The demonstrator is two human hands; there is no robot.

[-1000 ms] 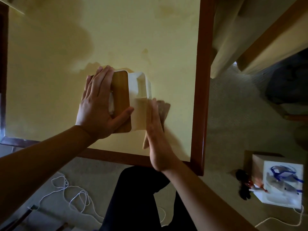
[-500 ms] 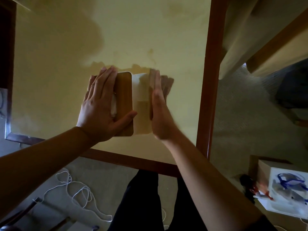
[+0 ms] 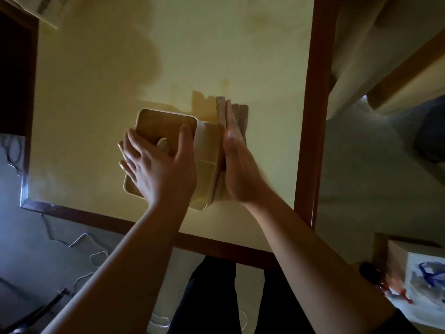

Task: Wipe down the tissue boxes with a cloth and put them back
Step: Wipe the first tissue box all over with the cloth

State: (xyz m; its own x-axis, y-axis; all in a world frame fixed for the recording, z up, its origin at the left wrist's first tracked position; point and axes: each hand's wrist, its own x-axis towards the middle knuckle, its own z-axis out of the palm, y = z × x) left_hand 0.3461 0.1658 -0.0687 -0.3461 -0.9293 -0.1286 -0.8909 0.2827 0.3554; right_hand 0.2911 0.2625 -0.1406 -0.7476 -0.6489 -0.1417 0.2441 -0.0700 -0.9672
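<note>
While the left hand point(image 3: 156, 169) grips the tissue box point(image 3: 168, 131) on the table point(image 3: 96, 92), fingers spread over its wooden lid, the right hand point(image 3: 237, 165), fingers straight, presses the cloth point(image 3: 222, 109) flat against its side.

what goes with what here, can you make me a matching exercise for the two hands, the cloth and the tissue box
Column one:
1. left hand
2. right hand
3. cloth
4. tissue box

Column two:
a. pressed against the box's right side, under a flat hand
b. stands on the yellow table, wooden lid on top
c. fingers straight, pushing the cloth
d. spread over the wooden lid, thumb on the right edge

Pairs: 1-d, 2-c, 3-a, 4-b
</note>
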